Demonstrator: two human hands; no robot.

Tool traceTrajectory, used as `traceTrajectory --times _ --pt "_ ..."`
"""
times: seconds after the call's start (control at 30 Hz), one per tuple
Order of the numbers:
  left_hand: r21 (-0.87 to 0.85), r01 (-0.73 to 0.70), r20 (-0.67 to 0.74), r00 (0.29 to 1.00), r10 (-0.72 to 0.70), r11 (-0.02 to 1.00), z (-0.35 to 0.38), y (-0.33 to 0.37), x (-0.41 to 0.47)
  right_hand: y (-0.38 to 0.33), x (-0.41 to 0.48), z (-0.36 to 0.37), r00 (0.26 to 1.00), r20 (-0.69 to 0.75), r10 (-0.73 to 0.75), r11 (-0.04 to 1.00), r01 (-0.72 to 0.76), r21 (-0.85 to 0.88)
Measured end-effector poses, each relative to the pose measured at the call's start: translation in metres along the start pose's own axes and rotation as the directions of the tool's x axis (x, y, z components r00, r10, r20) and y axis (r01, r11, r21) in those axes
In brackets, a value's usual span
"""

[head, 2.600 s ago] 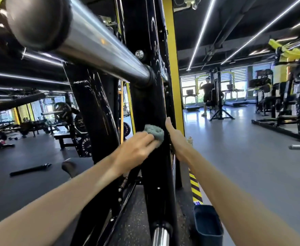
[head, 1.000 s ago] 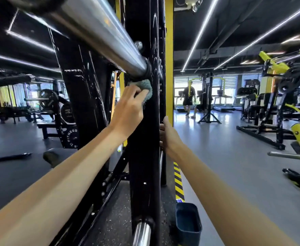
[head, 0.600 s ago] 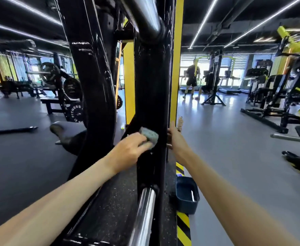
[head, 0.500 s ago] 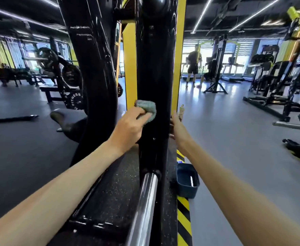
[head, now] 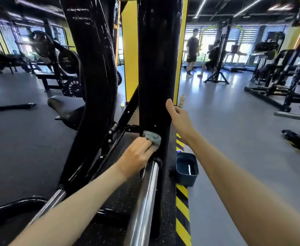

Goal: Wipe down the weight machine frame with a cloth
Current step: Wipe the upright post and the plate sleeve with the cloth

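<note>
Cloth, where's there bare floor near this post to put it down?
Open grey floor lies right of the striped tape and the bucket. A narrow strip of speckled mat between the chrome bar and that tape is bare too. Left of the post, struts and a seat crowd it.

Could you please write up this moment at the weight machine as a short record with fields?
Setting: gym
Left hand: presses crumpled grey-green cloth low on glossy black metal upright post, just above shiny chrome bar
Right hand: grips the post's right edge higher up, thumb raised
Nearby: dark blue plastic tub on grey floor, right of post
</note>
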State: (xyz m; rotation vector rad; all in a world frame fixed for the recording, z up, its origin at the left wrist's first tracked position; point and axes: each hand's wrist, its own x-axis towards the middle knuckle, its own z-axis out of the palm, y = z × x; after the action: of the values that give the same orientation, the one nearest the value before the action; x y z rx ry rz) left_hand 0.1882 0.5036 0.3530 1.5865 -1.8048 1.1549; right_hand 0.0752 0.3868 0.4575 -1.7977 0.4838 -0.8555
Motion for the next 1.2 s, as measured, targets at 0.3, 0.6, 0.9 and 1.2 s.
traceTrajectory --times 0.3,0.6,0.9,1.2 --pt "0.041 0.222 -0.202 0.957 -0.210 0.974 0.005 0.006 0.016 -0.002 -0.003 0.003 0.999 -0.030 -0.022 0.998 0.024 0.055" --pt "0.135 0.309 -0.239 0.932 -0.271 0.942 0.004 0.007 0.027 0.008 0.003 0.004 1.000 -0.003 0.015 0.994 -0.015 0.104" --pt "0.064 0.356 -0.278 0.904 -0.326 0.932 -0.006 -0.004 0.039 0.016 0.008 0.002 1.000 -0.004 -0.026 0.996 0.026 0.086" --pt "0.061 0.352 -0.242 0.913 -0.328 0.934 -0.018 -0.007 0.054 0.021 0.014 0.002 1.000 0.014 0.007 0.993 -0.008 0.117"
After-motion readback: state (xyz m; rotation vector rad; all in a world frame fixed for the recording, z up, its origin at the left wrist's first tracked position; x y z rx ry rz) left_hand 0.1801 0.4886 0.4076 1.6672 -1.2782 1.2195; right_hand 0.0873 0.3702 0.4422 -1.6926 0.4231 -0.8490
